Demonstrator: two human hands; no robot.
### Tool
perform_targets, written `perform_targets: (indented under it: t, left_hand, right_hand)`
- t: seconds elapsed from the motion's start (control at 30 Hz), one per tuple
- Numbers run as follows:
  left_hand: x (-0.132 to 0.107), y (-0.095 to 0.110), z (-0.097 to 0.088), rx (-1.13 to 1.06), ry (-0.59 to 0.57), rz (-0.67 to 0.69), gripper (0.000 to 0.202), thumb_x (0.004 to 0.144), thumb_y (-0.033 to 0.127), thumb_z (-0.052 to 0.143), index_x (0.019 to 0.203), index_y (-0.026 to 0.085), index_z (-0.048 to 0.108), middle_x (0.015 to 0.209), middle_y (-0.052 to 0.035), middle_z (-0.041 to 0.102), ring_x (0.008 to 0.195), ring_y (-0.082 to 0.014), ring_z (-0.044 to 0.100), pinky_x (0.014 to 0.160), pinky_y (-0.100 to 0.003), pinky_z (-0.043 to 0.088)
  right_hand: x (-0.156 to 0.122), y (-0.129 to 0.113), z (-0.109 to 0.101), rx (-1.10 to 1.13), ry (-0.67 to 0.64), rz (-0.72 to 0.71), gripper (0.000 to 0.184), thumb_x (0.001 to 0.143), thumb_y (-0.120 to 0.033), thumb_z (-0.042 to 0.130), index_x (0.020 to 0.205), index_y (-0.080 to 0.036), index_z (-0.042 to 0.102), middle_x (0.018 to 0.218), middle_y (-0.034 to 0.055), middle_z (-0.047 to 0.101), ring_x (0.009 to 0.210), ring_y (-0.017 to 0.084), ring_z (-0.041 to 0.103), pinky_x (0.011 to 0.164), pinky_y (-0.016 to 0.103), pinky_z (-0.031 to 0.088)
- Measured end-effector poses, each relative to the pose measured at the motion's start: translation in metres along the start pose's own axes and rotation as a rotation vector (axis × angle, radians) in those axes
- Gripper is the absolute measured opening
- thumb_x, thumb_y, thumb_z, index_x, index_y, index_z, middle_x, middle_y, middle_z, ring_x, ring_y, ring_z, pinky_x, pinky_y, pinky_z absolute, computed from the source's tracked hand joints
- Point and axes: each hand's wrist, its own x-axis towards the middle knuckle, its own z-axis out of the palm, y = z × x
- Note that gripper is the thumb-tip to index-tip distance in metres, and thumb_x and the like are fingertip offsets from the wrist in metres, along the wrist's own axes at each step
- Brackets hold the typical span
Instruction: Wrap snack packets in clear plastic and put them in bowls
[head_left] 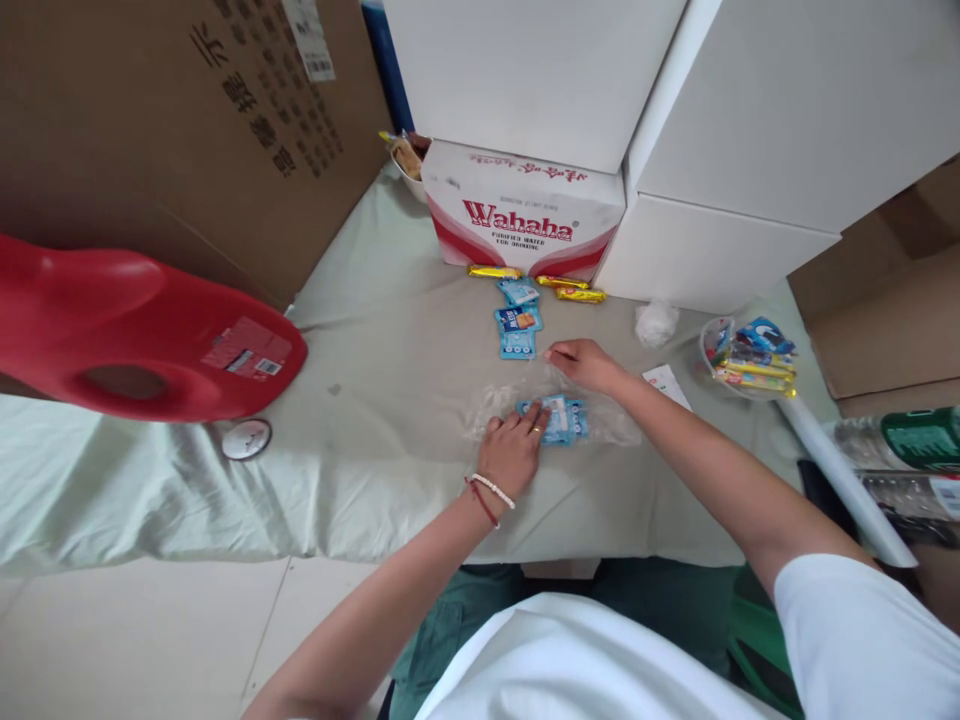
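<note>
A clear plastic bag (611, 424) lies flat on the cloth-covered table, with several small blue packets (556, 420) in or under its film. My left hand (514, 445) rests on it, fingers stretched out over the left side of the packets. At the bag's far edge, my right hand (586, 362) is closed in a pinch on the thin film. Just beyond are more blue snack packets (517, 320) in a short overlapping column. Yellow-wrapped sticks (495, 272) lie behind them, close to the Wahaha carton (525, 215).
A red jug (150, 330) lies at the left beside a round white lid (246, 439). At the right are a clear bowl of wrapped snacks (750, 360), crumpled white tissue (656, 324), a plastic roll (847, 480) and bottles (922, 438). White boxes (735, 250) stand behind.
</note>
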Motion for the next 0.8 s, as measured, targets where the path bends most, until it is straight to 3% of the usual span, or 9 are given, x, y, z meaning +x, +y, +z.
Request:
perform_targets:
  t: [0.13,0.23,0.33,0.43,0.5,0.63,0.7,0.8]
  left_hand:
    - [0.003,0.000,-0.002,-0.034,-0.021,-0.041,0.046,0.104,0.022,0.042,0.146,0.023,0.062,0.151,-0.0131,0.063,0.118,-0.0293,0.063,0.091,-0.047,0.046]
    - [0.004,-0.003,0.003,-0.119,0.017,-0.081,0.034,0.100,0.021,0.050,0.123,0.020,0.076,0.130,-0.0152,0.074,0.114,-0.0311,0.064,0.091,-0.049,0.050]
    - [0.002,-0.014,0.013,-0.260,0.080,-0.079,0.024,0.093,0.016,0.057,0.092,0.019,0.080,0.105,-0.0146,0.079,0.107,-0.0309,0.068,0.091,-0.049,0.054]
    - [-0.005,-0.030,0.020,-0.466,0.238,-0.091,0.026,0.087,0.010,0.055,0.086,0.021,0.078,0.110,-0.0106,0.079,0.109,-0.0265,0.070,0.096,-0.046,0.058]
    - [-0.007,-0.043,0.019,-0.605,0.395,-0.224,0.029,0.087,0.011,0.050,0.089,0.023,0.076,0.118,-0.0073,0.079,0.111,-0.0223,0.071,0.100,-0.043,0.058]
    - [0.014,-0.062,0.000,-0.679,0.635,-0.618,0.029,0.096,0.024,0.043,0.094,0.021,0.072,0.109,-0.0089,0.078,0.106,-0.0223,0.071,0.100,-0.042,0.056]
    - [0.035,-0.062,-0.011,-0.587,0.620,-0.705,0.030,0.099,0.035,0.049,0.108,0.018,0.071,0.117,-0.0135,0.075,0.114,-0.0271,0.068,0.106,-0.047,0.052]
    - [0.056,-0.056,-0.020,-0.430,0.339,-0.608,0.048,0.087,0.045,0.073,0.125,0.017,0.068,0.144,-0.0201,0.062,0.142,-0.0383,0.051,0.118,-0.055,0.041]
  right_hand:
    - [-0.037,-0.016,0.015,0.153,-0.038,-0.205,0.045,0.108,-0.048,0.042,0.098,-0.017,0.073,0.086,0.0038,0.069,0.081,0.018,0.061,0.076,0.028,0.046]
    - [-0.069,-0.018,0.033,0.076,-0.165,-0.325,0.036,0.108,-0.039,0.045,0.119,-0.021,0.075,0.103,0.0098,0.075,0.092,0.021,0.068,0.087,0.034,0.053]
    - [-0.091,-0.015,0.048,-0.090,-0.224,-0.248,0.040,0.106,-0.028,0.047,0.142,-0.025,0.066,0.114,0.0113,0.075,0.097,0.023,0.070,0.089,0.036,0.055]
    - [-0.100,-0.017,0.055,-0.348,-0.288,-0.180,0.049,0.105,-0.022,0.045,0.152,-0.028,0.058,0.115,0.0114,0.076,0.095,0.024,0.072,0.083,0.035,0.055]
    - [-0.100,-0.024,0.055,-0.488,-0.323,-0.194,0.051,0.105,-0.018,0.044,0.153,-0.029,0.058,0.112,0.0112,0.076,0.091,0.024,0.072,0.077,0.032,0.053]
    - [-0.099,-0.040,0.053,-0.631,-0.368,-0.238,0.056,0.101,-0.010,0.043,0.149,-0.032,0.062,0.108,0.0107,0.075,0.081,0.022,0.072,0.066,0.031,0.048]
    - [-0.098,-0.045,0.054,-0.667,-0.379,-0.233,0.055,0.100,-0.011,0.043,0.148,-0.031,0.063,0.108,0.0116,0.075,0.079,0.023,0.072,0.064,0.031,0.046]
    - [-0.097,-0.047,0.053,-0.666,-0.386,-0.213,0.052,0.102,-0.012,0.045,0.146,-0.032,0.065,0.111,0.0122,0.075,0.079,0.021,0.071,0.065,0.030,0.046]
